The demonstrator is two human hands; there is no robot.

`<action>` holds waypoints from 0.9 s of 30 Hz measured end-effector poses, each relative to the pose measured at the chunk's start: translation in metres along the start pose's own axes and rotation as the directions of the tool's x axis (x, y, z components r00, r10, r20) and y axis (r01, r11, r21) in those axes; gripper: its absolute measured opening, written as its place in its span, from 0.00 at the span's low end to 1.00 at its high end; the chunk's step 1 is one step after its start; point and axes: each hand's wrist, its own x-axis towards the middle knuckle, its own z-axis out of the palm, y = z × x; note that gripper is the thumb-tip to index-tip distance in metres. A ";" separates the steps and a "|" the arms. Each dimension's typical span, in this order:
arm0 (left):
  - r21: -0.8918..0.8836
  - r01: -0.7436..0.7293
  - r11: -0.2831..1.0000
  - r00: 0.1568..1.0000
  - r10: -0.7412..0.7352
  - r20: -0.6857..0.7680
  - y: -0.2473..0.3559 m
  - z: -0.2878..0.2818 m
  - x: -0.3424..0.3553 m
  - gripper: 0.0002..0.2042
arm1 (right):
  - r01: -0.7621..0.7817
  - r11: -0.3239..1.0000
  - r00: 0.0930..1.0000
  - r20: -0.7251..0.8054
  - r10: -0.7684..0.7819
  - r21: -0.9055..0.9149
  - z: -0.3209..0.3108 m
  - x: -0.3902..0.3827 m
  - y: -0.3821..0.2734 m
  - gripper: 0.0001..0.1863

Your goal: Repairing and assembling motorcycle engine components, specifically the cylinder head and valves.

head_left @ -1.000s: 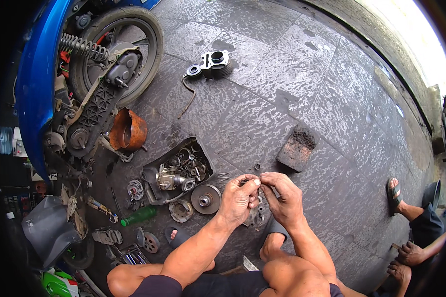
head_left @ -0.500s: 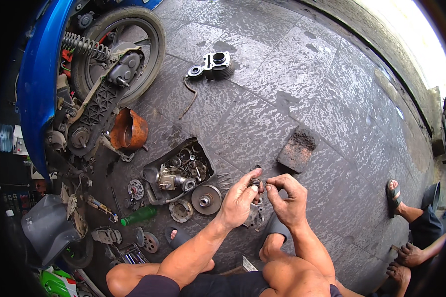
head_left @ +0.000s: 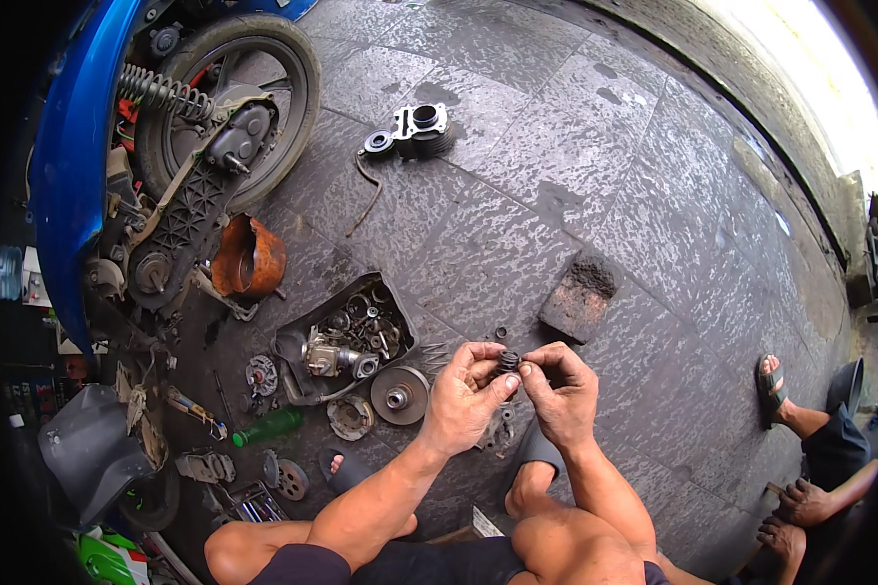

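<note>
My left hand and my right hand both grip a small dark ridged part, perhaps a spring, between thumbs and fingertips. Just beyond them lies a small ring. To the left of my left hand are a black bin of metal parts, a round metal disc with a hub and some loose springs. Below my hands, partly hidden, lie more small metal parts. A dark, crusted block sits beyond my right hand.
A partly dismantled blue motorcycle fills the left, with a rusty can and a green bottle beside it. An engine cylinder lies farther ahead on the tiled floor. Another person's hands and sandalled foot are at the right.
My fingers have shifted around the dark part, which was mostly hidden a second ago and now shows. My right fingertips, slightly apart from it half a second ago, now press against it.
</note>
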 end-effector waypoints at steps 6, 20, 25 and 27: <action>0.011 -0.002 1.000 0.999 0.001 0.037 0.003 -0.002 0.001 0.20 | -0.142 0.987 0.988 0.072 0.136 0.075 -0.006 0.003 0.000 0.04; 0.216 0.003 0.976 0.986 -0.038 0.161 0.020 -0.017 0.000 0.17 | -0.059 0.990 0.926 0.363 0.103 -0.128 -0.025 0.021 -0.019 0.07; 0.287 -0.041 0.957 0.982 -0.015 0.189 0.022 -0.010 -0.002 0.17 | -0.276 0.960 0.873 0.432 0.227 0.053 -0.027 0.021 -0.018 0.06; 0.257 -0.074 0.964 0.981 0.024 0.191 0.020 -0.006 -0.002 0.16 | -0.246 0.966 0.902 0.384 0.199 0.077 -0.025 0.019 -0.017 0.06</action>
